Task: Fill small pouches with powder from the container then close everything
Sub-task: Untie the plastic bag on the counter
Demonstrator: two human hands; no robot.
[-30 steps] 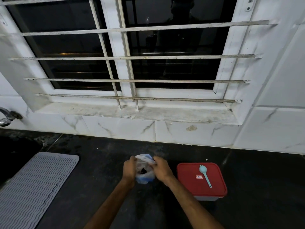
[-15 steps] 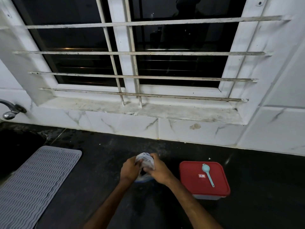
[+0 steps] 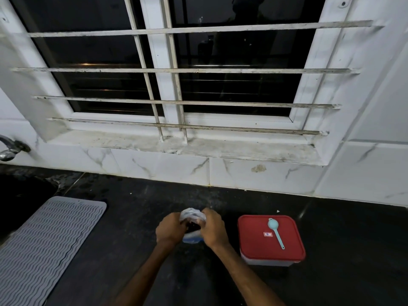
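A small clear plastic pouch [image 3: 191, 214] with a blue bottom edge sits low on the black counter [image 3: 136, 239], bunched between both hands. My left hand [image 3: 170, 230] grips its left side and my right hand [image 3: 213, 228] grips its right side. Something dark shows inside the pouch. To the right stands a container [image 3: 258, 261] with its red lid [image 3: 254, 239] on. A light blue spoon [image 3: 276, 231] lies on that lid.
A grey ribbed mat [image 3: 44, 244] lies at the left. Behind it are a dark sink [image 3: 19, 195] and a tap [image 3: 8, 149]. A white tiled wall and a barred window [image 3: 176, 85] rise behind the counter.
Both hands have drawn closer together and scrunched the pouch's top, which was spread wider a second ago. The container and spoon have stayed put.
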